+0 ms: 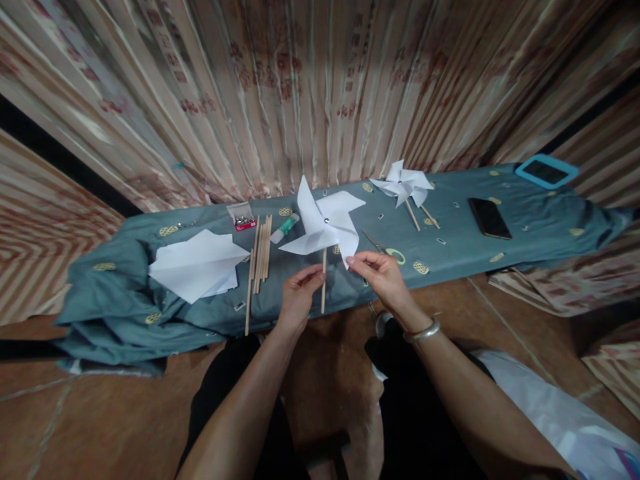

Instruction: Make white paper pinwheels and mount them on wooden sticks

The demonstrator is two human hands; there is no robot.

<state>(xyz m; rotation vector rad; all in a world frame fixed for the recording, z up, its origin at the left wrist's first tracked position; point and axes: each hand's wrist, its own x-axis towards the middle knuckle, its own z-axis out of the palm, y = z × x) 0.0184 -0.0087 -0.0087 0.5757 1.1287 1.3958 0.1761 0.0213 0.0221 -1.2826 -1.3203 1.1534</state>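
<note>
A white paper pinwheel with a silver pin at its centre is held up in front of me on a thin wooden stick. My left hand pinches that stick just below the blades. With thumb and forefinger, my right hand grips the tip of the pinwheel's lower right blade. Left of the pinwheel lie several loose wooden sticks, a glue stick and a small open box of metal pins. Scissors with green handles lie behind my right hand.
White paper sheets are stacked at the left of the cloth-covered bench. Finished pinwheels rest at the back right, near a dark phone and a blue-framed tablet. A patterned curtain hangs behind.
</note>
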